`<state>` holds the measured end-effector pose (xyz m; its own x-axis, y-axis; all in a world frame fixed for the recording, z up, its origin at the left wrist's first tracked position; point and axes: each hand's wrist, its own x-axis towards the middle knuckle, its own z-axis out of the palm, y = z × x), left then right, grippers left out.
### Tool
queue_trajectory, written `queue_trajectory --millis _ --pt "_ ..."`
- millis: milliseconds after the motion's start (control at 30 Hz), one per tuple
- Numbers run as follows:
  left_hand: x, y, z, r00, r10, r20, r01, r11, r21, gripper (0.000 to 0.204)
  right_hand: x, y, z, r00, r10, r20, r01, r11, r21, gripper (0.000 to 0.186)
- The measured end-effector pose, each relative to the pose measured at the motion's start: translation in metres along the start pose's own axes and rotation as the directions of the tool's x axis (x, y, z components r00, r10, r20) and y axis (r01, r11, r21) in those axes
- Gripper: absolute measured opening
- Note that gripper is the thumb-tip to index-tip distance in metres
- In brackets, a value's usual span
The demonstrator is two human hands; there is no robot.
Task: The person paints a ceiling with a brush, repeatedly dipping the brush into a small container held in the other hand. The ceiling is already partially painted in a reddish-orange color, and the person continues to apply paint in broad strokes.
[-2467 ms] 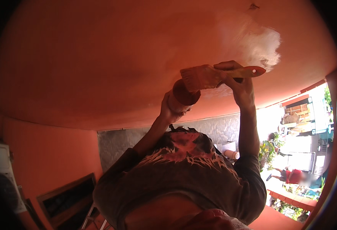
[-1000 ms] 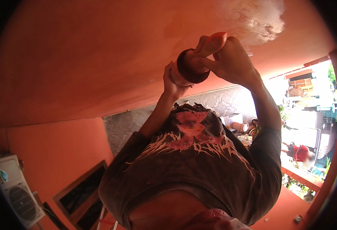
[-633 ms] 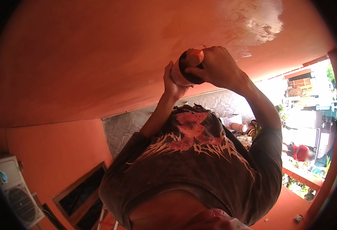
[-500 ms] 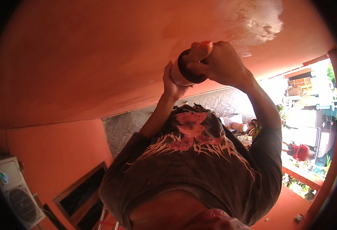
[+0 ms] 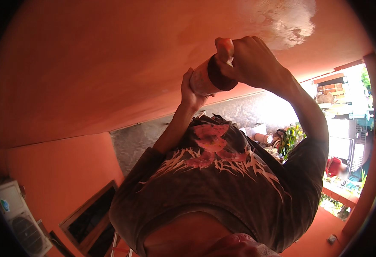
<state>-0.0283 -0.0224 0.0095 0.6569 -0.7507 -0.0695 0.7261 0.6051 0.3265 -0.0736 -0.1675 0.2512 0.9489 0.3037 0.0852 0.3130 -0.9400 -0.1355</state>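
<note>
My left hand (image 5: 191,95) is wrapped round the side and base of a cylindrical paint pot (image 5: 200,79), tilted with its dark mouth toward the right. My right hand (image 5: 256,60) grips a paintbrush by its red-tipped handle (image 5: 225,47) at that mouth; the bristles are hidden by the pot and fingers. Both hands are raised beside the orange-painted wall (image 5: 89,64). A pale, glossy patch (image 5: 290,23) shows on that wall just beyond my right hand.
A grey floor (image 5: 134,145) runs along the wall's foot, with white cylindrical containers (image 5: 263,138) and plants (image 5: 290,141). An air-conditioner unit (image 5: 21,222), a dark window (image 5: 87,212) and a ladder (image 5: 121,250) are lower left. A person in red (image 5: 334,166) is outside at right.
Earlier the brush lay crosswise above the pot with bristles showing; its bristle end then went into the mouth. In the last half second my right hand and the handle moved slightly upward.
</note>
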Motion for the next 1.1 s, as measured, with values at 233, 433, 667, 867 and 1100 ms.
queue_trajectory --millis 233,433,667,867,1100 --pt "0.001 -0.004 -0.002 1.0 -0.012 -0.018 0.012 1.0 -0.013 0.055 0.018 -0.008 -0.005 0.986 -0.041 0.162 0.064 0.989 -0.135 0.032" --pt "0.002 -0.001 0.003 0.999 -0.003 -0.032 0.003 1.0 -0.027 0.055 0.028 -0.009 -0.009 0.96 -0.09 0.265 0.13 0.982 -0.137 0.021" --pt "0.003 0.004 0.005 0.999 -0.006 -0.04 0.006 1.0 0.014 0.058 0.037 0.024 -0.017 0.939 -0.311 0.145 0.204 0.846 0.492 0.003" --pt "0.001 0.003 0.015 0.995 0.006 -0.104 -0.007 1.0 -0.008 0.061 0.031 0.03 -0.022 0.903 -0.284 0.322 -0.05 0.676 0.735 0.007" --pt "0.003 0.003 0.007 0.993 0.027 -0.117 -0.025 1.0 0.014 0.055 0.03 0.025 -0.03 0.87 -0.208 0.447 0.014 0.917 0.399 0.009"
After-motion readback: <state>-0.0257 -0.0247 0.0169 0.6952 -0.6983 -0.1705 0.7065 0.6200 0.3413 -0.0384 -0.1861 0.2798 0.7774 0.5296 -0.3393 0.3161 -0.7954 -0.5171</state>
